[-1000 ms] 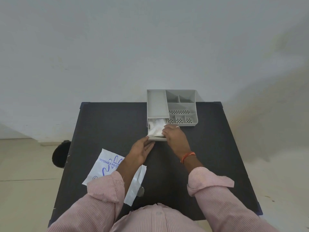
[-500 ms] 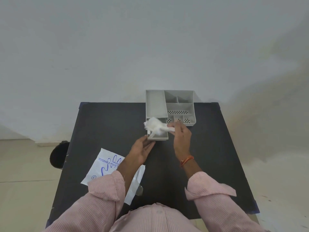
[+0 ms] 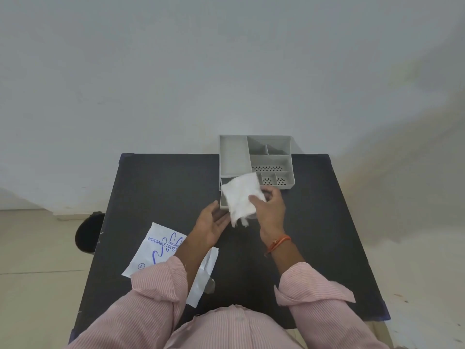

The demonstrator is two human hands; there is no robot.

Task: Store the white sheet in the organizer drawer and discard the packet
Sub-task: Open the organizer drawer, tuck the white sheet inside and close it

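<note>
Right hand (image 3: 270, 210) pinches the limp, featherlight white sheet (image 3: 241, 195) by one edge above the open drawer (image 3: 224, 201) near the desk's (image 3: 156, 187) far edge; left hand (image 3: 210, 226) open, apparently empty.

One view only — head-worn, wide-angle, looking forward and down over the table (image 3: 156, 187), close above the sleeves (image 3: 161, 293), with the wall (image 3: 176, 71) filling the upper half beyond.
</note>
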